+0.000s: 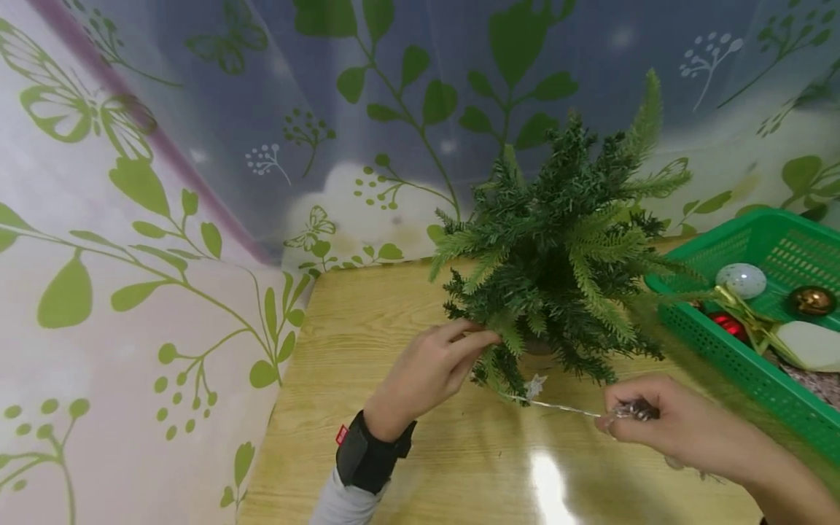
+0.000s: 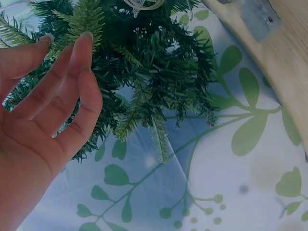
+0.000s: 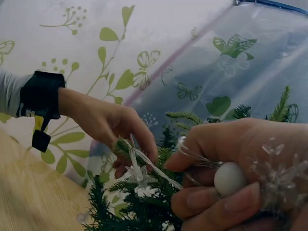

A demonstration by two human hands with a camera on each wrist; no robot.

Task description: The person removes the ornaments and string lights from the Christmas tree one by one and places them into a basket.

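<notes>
A small artificial Christmas tree (image 1: 558,248) stands on the wooden table. At its lower left, my left hand (image 1: 436,364) touches a light-green branch tip; in the left wrist view its fingers (image 2: 84,103) are loosely bent, with a gap between thumb and forefinger. My right hand (image 1: 676,423), in front of the tree, holds a bundled clear string of lights (image 3: 149,163). A white ball (image 3: 230,179) and a clear snowflake (image 3: 276,168) show at this hand. From it the strand runs left to the low branch, where it loops over the tip beside a clear star (image 3: 138,174).
At the right stands a green basket (image 1: 695,343) holding a white speckled ball (image 1: 741,280), a brown ball (image 1: 812,300), a red ball (image 1: 730,327) and other decorations. Leaf-patterned curtains (image 1: 197,292) hang behind and left of the table (image 1: 341,350).
</notes>
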